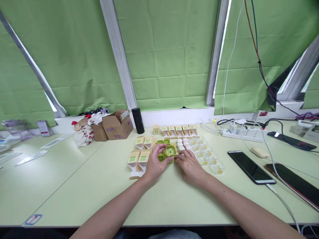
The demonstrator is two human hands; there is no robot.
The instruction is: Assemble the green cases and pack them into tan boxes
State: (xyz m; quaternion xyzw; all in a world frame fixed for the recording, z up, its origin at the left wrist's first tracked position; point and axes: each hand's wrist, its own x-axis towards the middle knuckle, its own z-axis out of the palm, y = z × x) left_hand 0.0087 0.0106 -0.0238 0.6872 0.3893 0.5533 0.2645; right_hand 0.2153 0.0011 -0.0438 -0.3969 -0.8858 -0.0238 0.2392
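My left hand (155,163) is closed around a small green square container (170,150), its thumb at the near side and its fingers at the far side. The container is tilted so its inside faces me. Beside it, my right hand (190,166) rests low over the table with bent fingers drawn together near the container's right edge; whatever is at its fingertips is too small to make out. More green containers (163,141) lie just behind. White rounded pieces (183,143) stand in rows beyond my right hand, and clear plastic cups (208,154) with yellowish bits sit to its right.
Open cartons with green labels (138,160) stand left of my hands, with another row of cartons (178,131) farther back. A cardboard box (117,125) and black cylinder (138,120) are at the back. Phones (251,167), cables and a power strip (244,133) occupy the right.
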